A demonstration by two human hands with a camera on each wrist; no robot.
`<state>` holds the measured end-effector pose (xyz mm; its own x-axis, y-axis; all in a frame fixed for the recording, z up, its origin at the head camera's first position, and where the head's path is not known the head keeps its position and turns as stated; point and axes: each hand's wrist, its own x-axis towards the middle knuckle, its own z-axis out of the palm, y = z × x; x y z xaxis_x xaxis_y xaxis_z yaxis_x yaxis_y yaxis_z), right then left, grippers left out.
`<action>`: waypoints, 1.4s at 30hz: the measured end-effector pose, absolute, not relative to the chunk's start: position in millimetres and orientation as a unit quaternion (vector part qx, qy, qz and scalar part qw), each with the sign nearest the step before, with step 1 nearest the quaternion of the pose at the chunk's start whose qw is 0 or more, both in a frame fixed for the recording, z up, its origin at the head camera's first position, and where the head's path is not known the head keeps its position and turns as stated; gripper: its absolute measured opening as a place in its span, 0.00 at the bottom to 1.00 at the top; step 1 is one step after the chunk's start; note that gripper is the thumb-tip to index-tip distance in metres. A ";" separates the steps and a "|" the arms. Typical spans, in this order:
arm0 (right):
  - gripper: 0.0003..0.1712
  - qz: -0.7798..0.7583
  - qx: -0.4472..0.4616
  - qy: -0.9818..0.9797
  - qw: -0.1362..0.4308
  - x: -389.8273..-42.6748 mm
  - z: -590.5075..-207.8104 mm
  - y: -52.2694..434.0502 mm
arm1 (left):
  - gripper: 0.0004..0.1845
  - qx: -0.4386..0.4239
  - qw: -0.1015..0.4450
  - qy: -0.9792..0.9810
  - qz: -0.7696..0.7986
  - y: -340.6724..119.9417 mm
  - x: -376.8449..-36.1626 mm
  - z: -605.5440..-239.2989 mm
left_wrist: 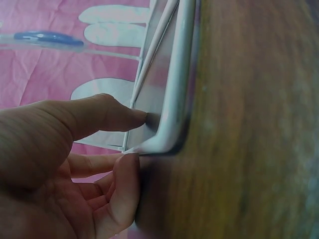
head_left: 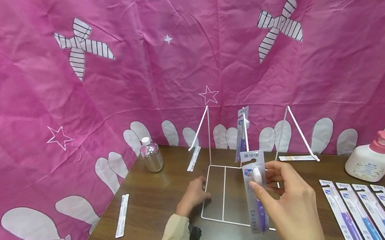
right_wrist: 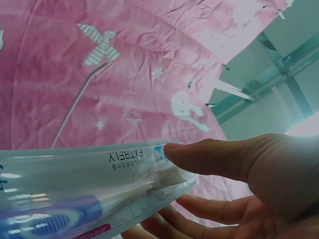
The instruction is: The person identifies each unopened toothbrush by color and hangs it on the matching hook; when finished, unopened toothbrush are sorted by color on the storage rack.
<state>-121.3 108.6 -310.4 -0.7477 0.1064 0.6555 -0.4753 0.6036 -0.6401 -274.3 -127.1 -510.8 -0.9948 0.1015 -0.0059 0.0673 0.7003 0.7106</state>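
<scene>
My right hand [head_left: 296, 209] pinches a packaged purple toothbrush [head_left: 257, 213] by the upper part of its clear blister pack, thumb in front and fingers behind. The pack is held nearly upright over a white wire display rack [head_left: 223, 195], its hang-hole toward the top. Another packaged toothbrush [head_left: 240, 136] hangs on the rack's middle prong. Around the left bar of the rack's base, my left hand [head_left: 193, 194] grips with thumb inside and fingers outside; the left wrist view shows the thumb [left_wrist: 107, 117] by the frame corner. The right wrist view shows the brush's bristles near my thumb.
Several packaged toothbrushes [head_left: 355, 225] lie in a row at the right. Behind them stands a pump bottle [head_left: 369, 164] with a pink top. A silver bottle [head_left: 152, 157] stands at the back left. Narrow printed strips [head_left: 122, 216] lie on the wooden table [head_left: 148, 201].
</scene>
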 end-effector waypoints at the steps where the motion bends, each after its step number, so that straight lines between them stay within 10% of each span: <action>1: 0.27 0.433 0.112 -0.830 0.334 -123.0 -311.7 108.3 | 0.28 0.046 0.022 0.922 0.384 -127.3 -274.1 -510.6; 42: 0.24 0.474 0.122 -0.813 0.316 -190.8 -339.8 105.5 | 0.27 0.048 0.016 0.921 0.387 -127.8 -273.7 -506.9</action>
